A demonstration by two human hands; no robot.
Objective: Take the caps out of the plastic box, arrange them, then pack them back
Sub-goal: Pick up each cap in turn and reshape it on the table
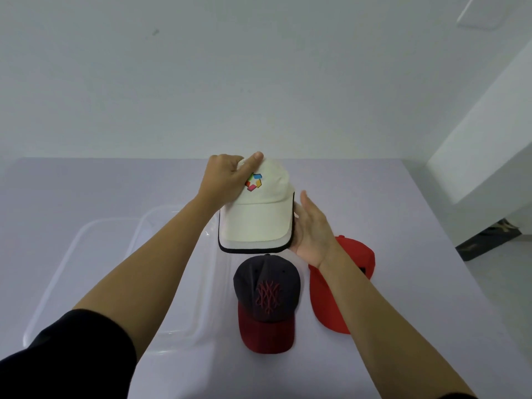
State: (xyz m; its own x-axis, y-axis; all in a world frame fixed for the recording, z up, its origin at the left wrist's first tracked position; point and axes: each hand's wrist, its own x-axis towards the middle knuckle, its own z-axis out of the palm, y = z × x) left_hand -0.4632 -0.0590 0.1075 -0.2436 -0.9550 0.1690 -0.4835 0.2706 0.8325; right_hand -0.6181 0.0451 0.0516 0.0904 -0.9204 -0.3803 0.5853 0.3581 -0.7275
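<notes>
Left hand (223,180) grips white cap (259,214) — right hand (312,228) at brim edge.

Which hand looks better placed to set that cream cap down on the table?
Probably the left hand: it grips the crown of the cream fabric cap with the colourful logo, while the right hand lies open at the brim's edge.

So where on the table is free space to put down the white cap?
Bare table lies beyond the white cap, up to the far edge, and on the far right past the red cap. It is crowded in front, where the dark cap and the red cap lie side by side. The clear plastic box fills the left.
</notes>
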